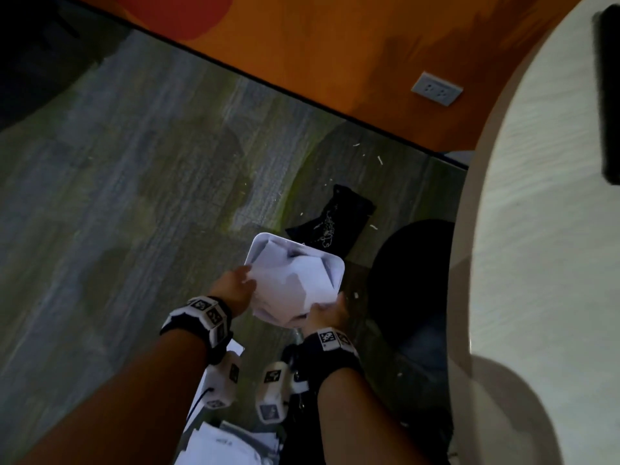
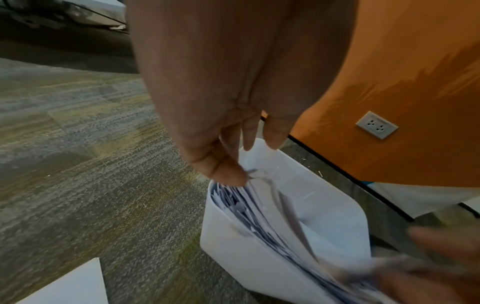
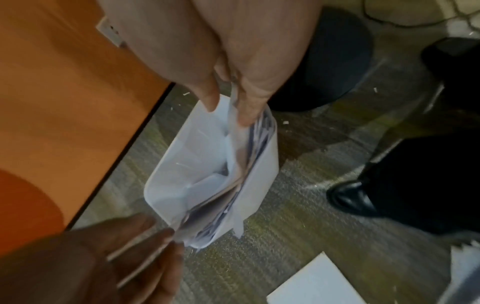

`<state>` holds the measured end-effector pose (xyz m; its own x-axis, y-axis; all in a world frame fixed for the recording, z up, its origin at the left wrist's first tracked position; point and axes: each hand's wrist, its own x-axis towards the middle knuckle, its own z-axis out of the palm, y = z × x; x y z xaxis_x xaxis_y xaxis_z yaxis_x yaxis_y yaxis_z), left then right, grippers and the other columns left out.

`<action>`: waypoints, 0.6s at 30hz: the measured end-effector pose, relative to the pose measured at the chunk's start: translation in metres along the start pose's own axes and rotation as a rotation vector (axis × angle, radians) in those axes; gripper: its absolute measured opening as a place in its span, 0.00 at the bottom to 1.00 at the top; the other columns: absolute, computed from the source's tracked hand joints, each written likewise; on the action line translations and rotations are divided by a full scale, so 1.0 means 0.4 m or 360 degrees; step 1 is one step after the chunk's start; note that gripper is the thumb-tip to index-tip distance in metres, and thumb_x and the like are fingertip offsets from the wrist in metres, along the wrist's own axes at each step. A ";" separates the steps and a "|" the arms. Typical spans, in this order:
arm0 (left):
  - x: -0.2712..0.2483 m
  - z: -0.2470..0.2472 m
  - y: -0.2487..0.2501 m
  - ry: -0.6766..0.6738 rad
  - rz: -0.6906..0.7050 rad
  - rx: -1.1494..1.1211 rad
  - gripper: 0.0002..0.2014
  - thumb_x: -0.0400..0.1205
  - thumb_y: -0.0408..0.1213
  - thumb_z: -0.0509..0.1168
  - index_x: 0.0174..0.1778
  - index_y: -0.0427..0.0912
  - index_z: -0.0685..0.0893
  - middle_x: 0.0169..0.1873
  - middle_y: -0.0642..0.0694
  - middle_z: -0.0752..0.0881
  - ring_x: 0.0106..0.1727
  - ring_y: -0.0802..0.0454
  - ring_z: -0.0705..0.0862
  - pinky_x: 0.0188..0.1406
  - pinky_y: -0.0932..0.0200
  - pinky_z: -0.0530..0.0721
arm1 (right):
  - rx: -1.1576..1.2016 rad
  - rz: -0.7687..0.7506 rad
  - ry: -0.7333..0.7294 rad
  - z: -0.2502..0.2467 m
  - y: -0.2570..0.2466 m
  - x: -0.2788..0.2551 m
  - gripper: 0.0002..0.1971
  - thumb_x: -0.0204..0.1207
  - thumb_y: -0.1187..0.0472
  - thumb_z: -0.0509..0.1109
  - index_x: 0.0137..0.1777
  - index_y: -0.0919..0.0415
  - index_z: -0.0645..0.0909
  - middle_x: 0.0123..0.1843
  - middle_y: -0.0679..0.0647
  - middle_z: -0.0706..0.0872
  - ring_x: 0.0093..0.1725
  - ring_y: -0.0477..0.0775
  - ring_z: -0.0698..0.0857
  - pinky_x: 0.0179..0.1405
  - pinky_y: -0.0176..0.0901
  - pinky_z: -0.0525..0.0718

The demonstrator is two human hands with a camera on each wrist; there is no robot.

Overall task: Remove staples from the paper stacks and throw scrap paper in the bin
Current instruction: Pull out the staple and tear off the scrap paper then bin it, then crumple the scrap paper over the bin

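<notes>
From the head camera, both hands held a bent wad of paper (image 1: pixel 295 280) over the white bin (image 1: pixel 330 260) on the carpet (image 1: pixel 134 196). The left hand (image 1: pixel 235 286) gripped its left edge, the right hand (image 1: pixel 327 313) its near right corner. More sheets (image 1: pixel 228 444) lay at the bottom of the picture, and small white scraps dotted the carpet near a black bag (image 1: pixel 332 219).

The left wrist camera showed the left hand (image 2: pixel 221 160) pinching the sheets' edge between thumb and fingers, with the paper (image 2: pixel 259 216) already partly down inside the bin (image 2: pixel 324 197).

In the right wrist view, the right hand (image 3: pixel 233 92) pinched the other end, and the wad (image 3: pixel 233 174) leaned along the bin's (image 3: pixel 182 144) right wall. A loose sheet (image 3: pixel 319 283) lay on the carpet nearby.

The binning looked under way but unfinished: this wad was not yet let go, and more paper remained. Whether staples were out I cannot tell.
</notes>
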<state>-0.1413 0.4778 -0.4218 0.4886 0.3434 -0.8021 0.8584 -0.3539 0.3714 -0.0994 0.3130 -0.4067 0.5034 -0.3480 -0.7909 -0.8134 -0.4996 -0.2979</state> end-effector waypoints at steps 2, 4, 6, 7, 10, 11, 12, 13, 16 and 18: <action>-0.026 -0.010 0.008 0.0116 0.0033 0.0095 0.22 0.88 0.35 0.62 0.79 0.39 0.76 0.72 0.33 0.81 0.71 0.33 0.81 0.70 0.46 0.79 | 0.0065 -0.0119 -0.0036 -0.006 -0.032 -0.027 0.32 0.81 0.57 0.64 0.84 0.54 0.58 0.84 0.58 0.58 0.82 0.63 0.62 0.78 0.57 0.64; -0.059 -0.026 0.018 0.0228 0.0026 0.0124 0.19 0.87 0.32 0.60 0.75 0.39 0.80 0.71 0.34 0.83 0.71 0.35 0.82 0.69 0.47 0.78 | 0.0401 -0.0118 -0.0021 -0.011 -0.062 -0.044 0.26 0.79 0.50 0.66 0.76 0.57 0.71 0.74 0.59 0.73 0.67 0.60 0.75 0.66 0.57 0.74; -0.106 -0.049 0.028 0.0301 0.0044 0.0127 0.18 0.86 0.29 0.60 0.70 0.41 0.85 0.69 0.36 0.85 0.69 0.36 0.84 0.67 0.48 0.79 | 0.0488 -0.0043 -0.0037 -0.046 -0.104 -0.097 0.14 0.79 0.59 0.67 0.63 0.61 0.79 0.59 0.59 0.82 0.49 0.55 0.81 0.52 0.50 0.80; -0.136 -0.062 0.036 0.0292 0.0072 0.0148 0.17 0.86 0.28 0.60 0.68 0.41 0.86 0.67 0.36 0.86 0.68 0.36 0.84 0.67 0.48 0.80 | 0.0420 -0.0064 -0.0096 -0.063 -0.119 -0.126 0.11 0.79 0.61 0.66 0.60 0.61 0.79 0.55 0.59 0.82 0.46 0.55 0.81 0.46 0.44 0.81; -0.228 -0.108 0.087 0.0289 0.0193 0.0108 0.13 0.84 0.26 0.62 0.57 0.37 0.90 0.60 0.35 0.90 0.63 0.34 0.87 0.66 0.41 0.82 | 0.0066 -0.0442 -0.0307 -0.133 -0.184 -0.240 0.16 0.83 0.63 0.60 0.67 0.63 0.80 0.61 0.60 0.83 0.60 0.60 0.82 0.41 0.36 0.73; -0.255 -0.126 0.107 0.0319 0.0221 0.0002 0.12 0.83 0.25 0.62 0.52 0.39 0.90 0.57 0.34 0.91 0.59 0.33 0.88 0.64 0.39 0.83 | -0.0119 -0.0604 -0.0313 -0.156 -0.204 -0.277 0.15 0.82 0.63 0.61 0.66 0.62 0.81 0.62 0.59 0.84 0.62 0.60 0.82 0.45 0.34 0.73; -0.293 -0.145 0.132 0.0367 0.0252 -0.0096 0.12 0.82 0.26 0.62 0.48 0.43 0.89 0.54 0.35 0.91 0.56 0.34 0.90 0.62 0.39 0.85 | -0.0239 -0.0724 -0.0309 -0.189 -0.226 -0.316 0.13 0.80 0.64 0.63 0.62 0.61 0.83 0.60 0.60 0.86 0.62 0.60 0.83 0.50 0.36 0.77; -0.330 -0.160 0.160 0.0440 0.0278 -0.0173 0.12 0.81 0.26 0.62 0.45 0.45 0.89 0.51 0.37 0.92 0.52 0.36 0.90 0.60 0.39 0.86 | -0.0306 -0.0849 -0.0306 -0.219 -0.248 -0.349 0.11 0.78 0.64 0.65 0.58 0.60 0.85 0.57 0.60 0.88 0.59 0.60 0.85 0.53 0.42 0.82; -0.454 -0.191 0.263 0.0620 0.0443 -0.0351 0.14 0.81 0.25 0.60 0.39 0.47 0.85 0.43 0.43 0.91 0.39 0.44 0.87 0.51 0.46 0.88 | -0.0215 -0.1094 -0.0294 -0.317 -0.298 -0.441 0.10 0.80 0.64 0.64 0.54 0.59 0.86 0.54 0.62 0.88 0.48 0.62 0.89 0.49 0.52 0.89; -0.538 -0.188 0.345 0.0723 0.0566 -0.0418 0.12 0.82 0.25 0.60 0.43 0.43 0.87 0.41 0.46 0.90 0.33 0.55 0.83 0.43 0.58 0.85 | -0.0100 -0.1203 -0.0295 -0.409 -0.314 -0.485 0.10 0.81 0.65 0.62 0.52 0.60 0.86 0.52 0.63 0.88 0.43 0.65 0.89 0.44 0.57 0.91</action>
<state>-0.1161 0.4205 -0.1629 0.7193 0.5993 -0.3513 0.6127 -0.3089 0.7274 -0.0472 0.3134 -0.1285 0.8530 0.2401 -0.4634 -0.2482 -0.5945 -0.7648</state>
